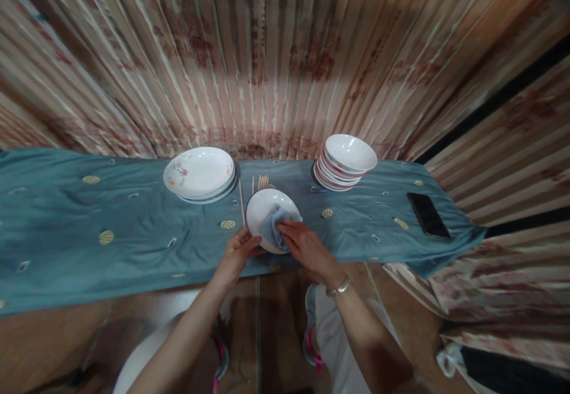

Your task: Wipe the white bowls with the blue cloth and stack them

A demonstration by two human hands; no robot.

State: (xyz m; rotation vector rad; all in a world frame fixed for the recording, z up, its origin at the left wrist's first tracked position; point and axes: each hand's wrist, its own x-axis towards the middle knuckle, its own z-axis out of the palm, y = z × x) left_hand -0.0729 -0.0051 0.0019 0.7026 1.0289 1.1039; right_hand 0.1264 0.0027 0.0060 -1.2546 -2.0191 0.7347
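Note:
A white bowl (260,207) is held tilted above the near half of the cloth-covered table. My left hand (239,250) grips its lower left rim, thumb on the inside edge and fingers underneath. Inside the bowl lies a crumpled light-blue cloth (275,228). My right hand (307,245), with a silver bracelet at the wrist, presses this cloth against the bowl's inner surface, its fingers closed on it. Just behind the bowl are several wooden chopsticks (263,181), partly hidden by it. One lone chopstick (241,198) lies to the bowl's left.
A stack of white plates (200,171) with a floral pattern stands at the back left. Back right is a stack of white bowls (350,153). A black phone (428,215) lies near the right end of the teal tablecloth (142,216). Pleated curtains (276,73) hang behind.

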